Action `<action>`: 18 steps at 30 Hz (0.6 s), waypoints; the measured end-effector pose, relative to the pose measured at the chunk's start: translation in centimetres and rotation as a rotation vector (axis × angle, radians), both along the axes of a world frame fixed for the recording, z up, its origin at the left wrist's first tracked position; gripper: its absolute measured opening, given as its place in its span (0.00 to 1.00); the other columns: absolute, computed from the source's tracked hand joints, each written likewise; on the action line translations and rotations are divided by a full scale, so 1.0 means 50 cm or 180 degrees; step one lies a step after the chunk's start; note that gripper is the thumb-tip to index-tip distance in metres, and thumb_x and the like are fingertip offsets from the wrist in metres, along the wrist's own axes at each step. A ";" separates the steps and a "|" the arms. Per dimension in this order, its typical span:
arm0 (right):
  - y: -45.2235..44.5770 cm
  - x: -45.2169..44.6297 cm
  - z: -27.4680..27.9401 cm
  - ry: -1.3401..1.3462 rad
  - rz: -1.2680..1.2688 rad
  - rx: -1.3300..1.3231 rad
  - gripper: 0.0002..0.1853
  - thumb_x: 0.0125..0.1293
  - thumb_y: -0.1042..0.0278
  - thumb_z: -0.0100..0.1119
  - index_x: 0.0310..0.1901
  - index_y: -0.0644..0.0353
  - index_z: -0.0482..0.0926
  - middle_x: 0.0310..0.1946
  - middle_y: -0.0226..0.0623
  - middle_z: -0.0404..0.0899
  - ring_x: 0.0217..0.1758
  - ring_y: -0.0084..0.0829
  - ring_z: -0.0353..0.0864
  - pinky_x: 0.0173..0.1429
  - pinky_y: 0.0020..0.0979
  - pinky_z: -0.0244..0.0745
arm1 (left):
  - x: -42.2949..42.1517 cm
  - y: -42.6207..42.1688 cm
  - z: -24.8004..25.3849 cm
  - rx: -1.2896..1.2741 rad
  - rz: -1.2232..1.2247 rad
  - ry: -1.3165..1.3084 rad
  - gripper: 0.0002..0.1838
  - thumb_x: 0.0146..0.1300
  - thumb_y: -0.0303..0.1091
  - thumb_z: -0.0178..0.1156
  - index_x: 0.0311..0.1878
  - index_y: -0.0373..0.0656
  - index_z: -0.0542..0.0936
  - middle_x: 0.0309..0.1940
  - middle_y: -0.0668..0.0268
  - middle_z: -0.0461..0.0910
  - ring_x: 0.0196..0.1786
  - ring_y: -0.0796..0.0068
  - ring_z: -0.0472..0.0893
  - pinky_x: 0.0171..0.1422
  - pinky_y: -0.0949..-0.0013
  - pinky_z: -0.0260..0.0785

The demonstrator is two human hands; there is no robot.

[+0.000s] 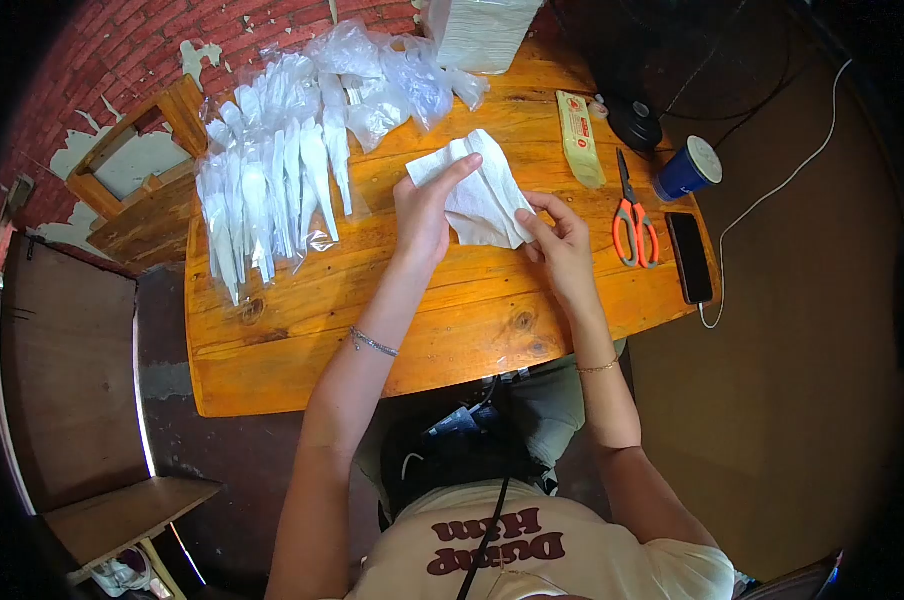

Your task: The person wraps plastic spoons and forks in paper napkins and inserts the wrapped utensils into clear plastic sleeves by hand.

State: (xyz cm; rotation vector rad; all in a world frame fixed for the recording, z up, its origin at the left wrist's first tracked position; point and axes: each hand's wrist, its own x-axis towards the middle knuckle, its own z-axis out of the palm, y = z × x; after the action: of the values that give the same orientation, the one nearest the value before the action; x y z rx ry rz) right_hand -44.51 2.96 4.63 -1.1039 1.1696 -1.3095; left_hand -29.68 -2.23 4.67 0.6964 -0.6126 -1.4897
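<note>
A white paper napkin (484, 200) is held up over the wooden table, with fold lines running down it. My left hand (427, 210) grips its left side, the thumb lying across the front and the fingers behind. At the napkin's lower right edge, my right hand (560, 240) pinches it between thumb and fingers. Left of my hands lie several clear plastic packs of white plastic cutlery (272, 190), side by side in a row. Behind the napkin are crumpled clear plastic bags (402, 85).
A tall stack of white napkins (484, 30) stands at the back of the table (372, 320). On the right are a yellow packet (579, 140), orange-handled scissors (632, 225), a blue cup (687, 168) and a phone (690, 258) with a white cable (772, 200). A wooden chair (137, 150) is at left.
</note>
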 end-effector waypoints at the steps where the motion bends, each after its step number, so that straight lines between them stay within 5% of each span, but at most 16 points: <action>1: -0.002 0.000 0.000 0.0030 0.0027 -0.0002 0.10 0.63 0.73 0.56 0.46 0.63 0.76 0.21 0.23 0.73 0.14 0.10 0.56 0.18 0.17 0.46 | 0.000 0.000 0.001 -0.0007 0.0038 -0.0015 0.15 0.50 0.22 0.66 0.42 0.30 0.78 0.39 0.59 0.80 0.41 0.73 0.80 0.46 0.71 0.72; 8: -0.017 0.001 -0.002 0.0129 0.0257 0.0171 0.12 0.62 0.71 0.57 0.47 0.63 0.76 0.21 0.23 0.72 0.15 0.10 0.56 0.19 0.17 0.46 | 0.012 -0.009 -0.011 -0.0089 0.0195 -0.0205 0.15 0.49 0.23 0.67 0.41 0.29 0.78 0.37 0.60 0.80 0.38 0.74 0.80 0.44 0.71 0.72; 11: -0.029 -0.003 0.016 0.0507 0.0450 0.0202 0.13 0.62 0.67 0.58 0.47 0.63 0.77 0.28 0.26 0.75 0.19 0.14 0.65 0.22 0.18 0.58 | 0.022 -0.012 -0.007 -0.0091 0.0251 -0.0078 0.15 0.48 0.23 0.67 0.41 0.29 0.78 0.37 0.59 0.80 0.38 0.74 0.80 0.44 0.72 0.72; 16: -0.216 -0.012 0.066 0.1780 -0.0189 -0.1379 0.14 0.60 0.63 0.60 0.44 0.62 0.80 0.38 0.36 0.80 0.39 0.28 0.79 0.43 0.28 0.73 | 0.034 -0.021 -0.012 -0.0189 0.0408 0.0027 0.15 0.48 0.23 0.68 0.40 0.29 0.78 0.37 0.59 0.81 0.38 0.74 0.81 0.43 0.72 0.72; 18: -0.336 0.003 0.075 0.2436 -0.0045 -0.1791 0.11 0.56 0.65 0.60 0.39 0.61 0.82 0.36 0.40 0.82 0.36 0.30 0.80 0.42 0.28 0.74 | 0.032 -0.026 -0.020 -0.0186 0.0346 -0.0058 0.15 0.49 0.23 0.67 0.41 0.30 0.78 0.37 0.59 0.81 0.39 0.73 0.81 0.45 0.72 0.72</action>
State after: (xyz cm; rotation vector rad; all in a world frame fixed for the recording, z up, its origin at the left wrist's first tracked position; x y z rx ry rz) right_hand -44.35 -13.85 8.40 -2.1377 1.3682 -1.2945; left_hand -28.07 -3.52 3.65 0.6881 -0.6202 -1.3613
